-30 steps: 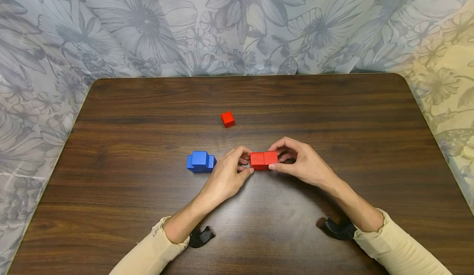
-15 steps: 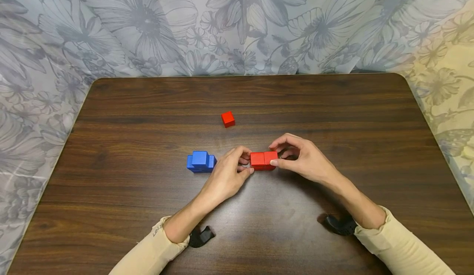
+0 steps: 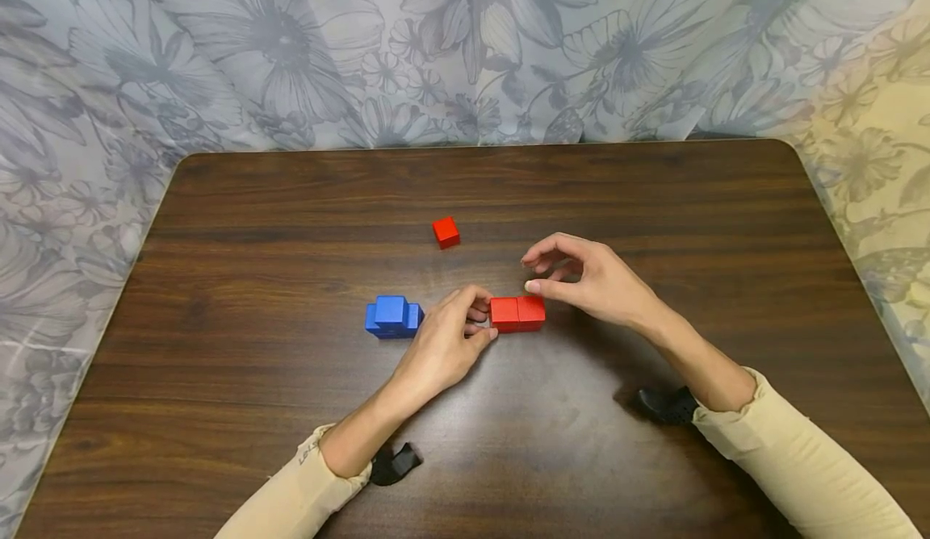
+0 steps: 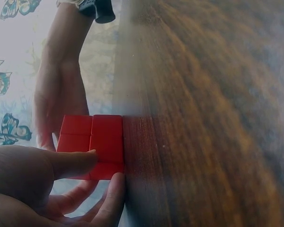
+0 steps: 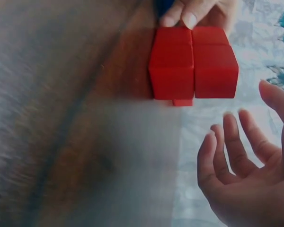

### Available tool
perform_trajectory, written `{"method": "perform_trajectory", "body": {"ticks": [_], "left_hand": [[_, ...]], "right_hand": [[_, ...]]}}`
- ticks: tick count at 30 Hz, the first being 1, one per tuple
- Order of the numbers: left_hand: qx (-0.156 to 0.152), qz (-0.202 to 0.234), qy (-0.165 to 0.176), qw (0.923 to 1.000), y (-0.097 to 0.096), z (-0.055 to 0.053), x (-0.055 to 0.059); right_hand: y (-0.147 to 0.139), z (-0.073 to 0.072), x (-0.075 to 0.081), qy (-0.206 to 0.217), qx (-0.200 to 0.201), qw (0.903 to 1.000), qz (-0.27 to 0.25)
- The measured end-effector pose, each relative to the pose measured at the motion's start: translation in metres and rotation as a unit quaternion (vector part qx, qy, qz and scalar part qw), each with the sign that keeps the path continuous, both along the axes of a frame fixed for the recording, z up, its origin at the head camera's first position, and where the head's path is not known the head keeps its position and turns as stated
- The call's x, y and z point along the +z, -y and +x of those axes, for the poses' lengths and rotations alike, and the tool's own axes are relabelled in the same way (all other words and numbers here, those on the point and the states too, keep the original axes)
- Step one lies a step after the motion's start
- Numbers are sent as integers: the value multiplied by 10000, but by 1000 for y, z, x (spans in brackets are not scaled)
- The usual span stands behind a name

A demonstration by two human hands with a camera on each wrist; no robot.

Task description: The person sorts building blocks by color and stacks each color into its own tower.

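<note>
Red cubes (image 3: 517, 314) stand in two layers, two side by side in each, on the table in front of me. My left hand (image 3: 445, 344) holds their left end, with the thumb on the near face and the index finger at the far side. In the left wrist view the left thumb (image 4: 75, 163) lies across the red faces. My right hand (image 3: 592, 281) hovers behind and right of the stack, apart from it, fingers loosely bent around nothing. The right wrist view shows this hand (image 5: 251, 175) beside the cubes with a gap between them.
Left of my left hand stands a group of blue blocks (image 3: 392, 315), one raised on the others. A single red cube (image 3: 446, 233) lies farther back on the brown wooden table (image 3: 254, 224). Floral cloth (image 3: 501, 55) hangs behind the table.
My right hand has let go of the right-hand cubes and moved up and away toward the back. The left hand and the cubes stay in place.
</note>
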State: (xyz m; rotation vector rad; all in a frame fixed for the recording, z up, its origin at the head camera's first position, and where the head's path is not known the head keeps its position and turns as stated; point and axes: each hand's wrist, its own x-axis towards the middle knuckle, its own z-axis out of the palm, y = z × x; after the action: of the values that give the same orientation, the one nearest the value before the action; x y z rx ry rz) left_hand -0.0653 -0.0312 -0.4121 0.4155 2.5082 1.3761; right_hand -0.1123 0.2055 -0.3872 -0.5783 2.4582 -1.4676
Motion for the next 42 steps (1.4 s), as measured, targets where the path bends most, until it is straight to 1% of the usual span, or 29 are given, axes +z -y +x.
{"method": "perform_trajectory", "body": {"ticks": [3, 10, 14, 21, 26, 30, 35, 42], "left_hand": [[6, -13, 66, 10000, 0, 0, 0], [13, 19, -37, 10000, 0, 1, 0], [15, 15, -82, 10000, 0, 0, 0], [44, -27, -47, 10000, 1, 1, -1], [29, -63, -71, 10000, 1, 0, -2], [-3, -91, -84, 9999, -1, 0, -2], [37, -81, -102, 9999, -1, 0, -2], [30, -56, -127, 9999, 0, 0, -3]], "right_hand": [[1, -5, 2, 30, -23, 10000, -7], [5, -17, 4, 47, -12, 9999, -141], [7, -27, 4, -20, 51, 9998, -213], [16, -45, 6, -134, 195, 9993, -294], [22, -59, 4, -108, 280, 9990, -324], [26, -64, 4, -10, 323, 9990, -315], [32, -69, 4, -54, 413, 9989, -226], [37, -85, 0, -82, 555, 9981, -264]]}}
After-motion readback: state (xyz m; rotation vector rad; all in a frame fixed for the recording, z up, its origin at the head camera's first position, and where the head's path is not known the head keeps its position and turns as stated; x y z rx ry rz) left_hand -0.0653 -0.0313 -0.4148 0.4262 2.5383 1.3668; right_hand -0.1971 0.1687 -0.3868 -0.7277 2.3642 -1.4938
